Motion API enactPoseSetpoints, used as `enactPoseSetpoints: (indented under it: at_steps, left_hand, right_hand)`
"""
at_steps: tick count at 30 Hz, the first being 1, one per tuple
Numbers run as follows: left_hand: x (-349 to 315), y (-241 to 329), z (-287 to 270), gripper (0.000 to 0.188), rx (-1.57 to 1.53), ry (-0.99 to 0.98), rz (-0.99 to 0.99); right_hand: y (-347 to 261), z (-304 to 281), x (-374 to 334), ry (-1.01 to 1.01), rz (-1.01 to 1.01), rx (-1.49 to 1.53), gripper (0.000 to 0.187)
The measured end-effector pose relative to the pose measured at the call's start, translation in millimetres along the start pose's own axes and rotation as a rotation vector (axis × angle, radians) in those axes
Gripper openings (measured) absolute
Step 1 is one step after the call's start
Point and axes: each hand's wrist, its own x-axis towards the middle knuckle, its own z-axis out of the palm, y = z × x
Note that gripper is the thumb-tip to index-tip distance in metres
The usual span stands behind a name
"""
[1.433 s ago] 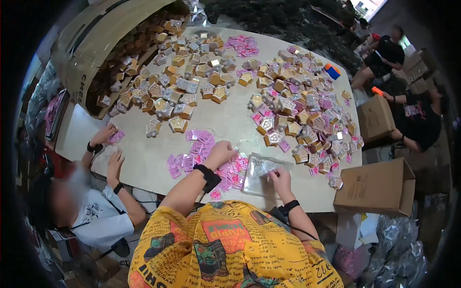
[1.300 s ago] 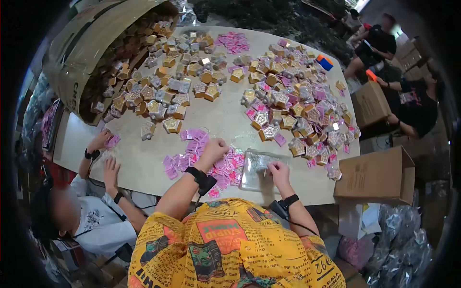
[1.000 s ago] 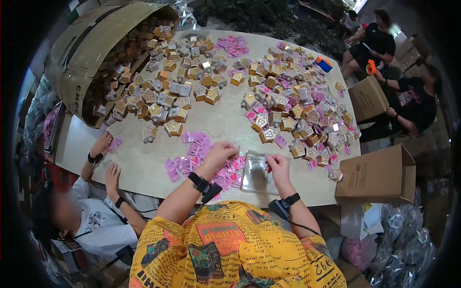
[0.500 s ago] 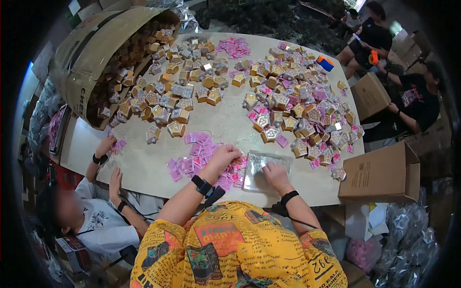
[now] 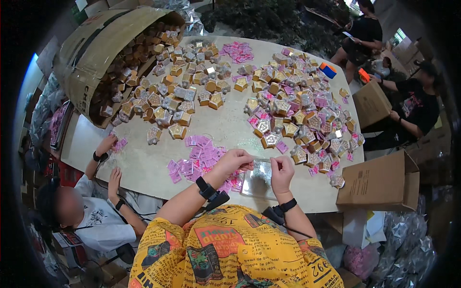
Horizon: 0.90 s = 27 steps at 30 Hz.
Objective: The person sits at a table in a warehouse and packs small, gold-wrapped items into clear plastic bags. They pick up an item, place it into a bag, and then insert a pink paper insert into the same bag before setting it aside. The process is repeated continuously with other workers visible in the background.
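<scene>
Clear, glossy plastic piece (image 5: 258,185), flat and roughly square, lay at the near edge of the worktop (image 5: 144,168), right in front of the wearer; tray or film pack, could not tell which. No clear long axis; its far edge ran left to right between the two hands. Right hand (image 5: 282,174) was the nearer, covering part of its right side, so the piece lay to that hand's left and near side. Left hand (image 5: 237,161) stood at its far left corner, the piece lying to the right and near of it. Fingers of both were bent and narrow, turned toward each other along a thin clear edge; could not tell whether they had pinched it. Pink packets (image 5: 199,154) spread leftward from under the left forearm. Farther out, faceted gold-and-silver pieces lay in two heaps: right heap (image 5: 290,129), mixed with pink, and left heap (image 5: 177,130), spilling from a large tipped carton (image 5: 91,53). Open carton (image 5: 357,180) sat by the near right corner. At left, a co-worker in a white shirt (image 5: 103,218) had one hand at a small pink bunch (image 5: 120,145).
</scene>
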Motion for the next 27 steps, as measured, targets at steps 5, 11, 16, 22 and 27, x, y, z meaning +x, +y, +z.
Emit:
enactPoseSetpoints:
  at_steps: [5, 11, 16, 22, 27]
  left_hand:
    - [4.4, 0.9, -2.9, 0.013, 0.012, 0.021, 0.074]
    - [6.8, 0.2, -3.3, 0.014, 0.007, 0.075, 0.047]
    - [5.7, -3.9, -4.6, 0.016, 0.007, 0.089, 0.028]
    - [7.3, 1.1, 2.4, 0.017, 0.044, 0.022, -0.034]
    - [8.4, -5.8, 1.2, 0.019, -0.027, 0.013, -0.047]
  right_hand:
    - [-0.1, 1.6, 3.9, -0.046, 0.043, 0.018, 0.014]
    - [80.7, -2.0, -7.5, -0.348, 0.717, 0.077, 0.017]
    - [68.6, -9.7, -4.4, -0.387, 0.903, 0.336, 0.02]
    - [56.8, -7.5, 7.3, -0.394, 0.871, 0.28, 0.016]
    - [31.1, -1.4, 7.2, -0.389, 0.654, 0.439, 0.012]
